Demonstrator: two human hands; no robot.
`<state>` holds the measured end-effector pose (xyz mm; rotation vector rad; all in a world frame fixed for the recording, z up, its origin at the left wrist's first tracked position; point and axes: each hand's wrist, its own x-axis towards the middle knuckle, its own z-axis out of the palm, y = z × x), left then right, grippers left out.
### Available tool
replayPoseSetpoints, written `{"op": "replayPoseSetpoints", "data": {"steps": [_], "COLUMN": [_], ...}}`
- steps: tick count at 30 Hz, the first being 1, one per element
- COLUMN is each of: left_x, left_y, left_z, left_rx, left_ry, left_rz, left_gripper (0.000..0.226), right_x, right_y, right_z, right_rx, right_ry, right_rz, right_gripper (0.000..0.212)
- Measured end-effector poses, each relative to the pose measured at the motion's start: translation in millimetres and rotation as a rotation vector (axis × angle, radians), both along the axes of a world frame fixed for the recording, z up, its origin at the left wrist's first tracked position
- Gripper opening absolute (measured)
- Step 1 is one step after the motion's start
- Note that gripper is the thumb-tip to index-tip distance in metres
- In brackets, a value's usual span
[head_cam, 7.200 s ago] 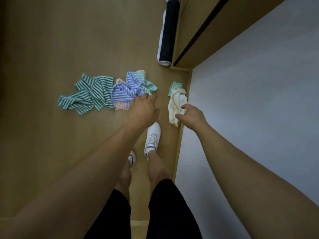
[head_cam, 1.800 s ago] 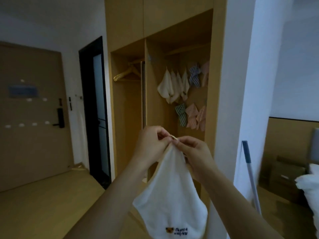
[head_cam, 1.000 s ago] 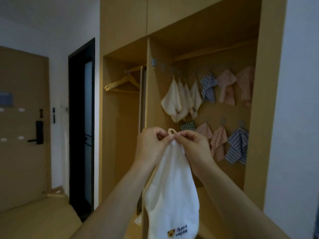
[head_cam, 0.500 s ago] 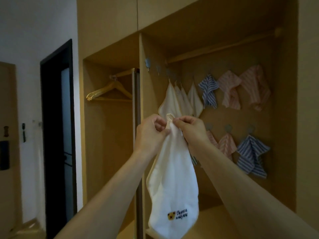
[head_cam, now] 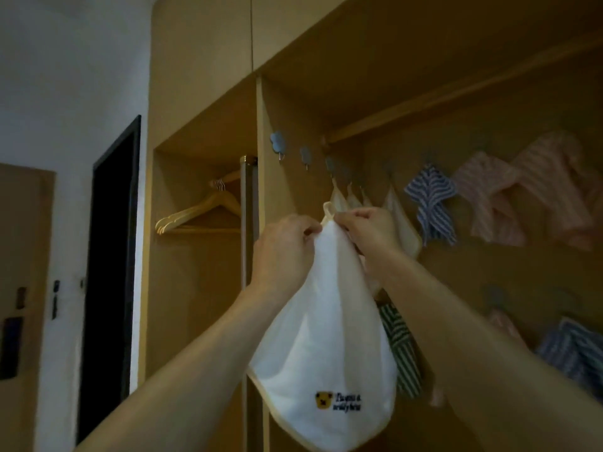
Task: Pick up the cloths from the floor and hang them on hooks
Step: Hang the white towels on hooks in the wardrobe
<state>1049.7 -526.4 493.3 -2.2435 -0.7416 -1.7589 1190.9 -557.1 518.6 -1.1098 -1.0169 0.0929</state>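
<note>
Between the two hands, at the front of the wooden wardrobe, hangs a white cloth with a small bear emblem; the left hand and the right hand each pinch its top corner with curled fingers, and its hanging loop stands up between them. Just above the fingers two bare hooks sit on the side panel. To the right of the fingers, cream cloths, a blue striped cloth and pink cloths hang on further hooks.

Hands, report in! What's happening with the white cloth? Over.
Left hand and right hand both pinch white cloth near its loop. Not hung. Two bare hooks above. Nothing blocking.
</note>
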Motion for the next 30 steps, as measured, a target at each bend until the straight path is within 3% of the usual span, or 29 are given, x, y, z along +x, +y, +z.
{"op": "replayPoseSetpoints", "data": {"steps": [10,17,21,23,30], "left_x": [41.3,50.8,54.1,55.9,59.3], "left_y": [70.9,96.6,101.7,103.6,111.3], "left_z": [58.4,92.2,105.9,109.9,118.6], "left_rx": [0.173,0.247,0.301,0.322,0.424], "left_ry": [0.087,0.201,0.246,0.266,0.299], "left_rz": [0.258,0.365,0.471,0.513,0.647], "left_gripper": [0.029,0.032,0.031,0.028,0.021], "right_x": [40.1,49.7,54.3,58.2,67.3], "right_y": [87.4,131.0,152.4,162.4,186.3], "right_z": [68.1,112.3,126.7,133.0,149.9], "right_rx": [0.02,0.052,0.063,0.084,0.148], "right_ry": [-0.054,-0.017,0.011,0.026,0.046], "right_rz": [0.059,0.103,0.132,0.145,0.196], "right_gripper": [0.006,0.015,0.051,0.055,0.046]}}
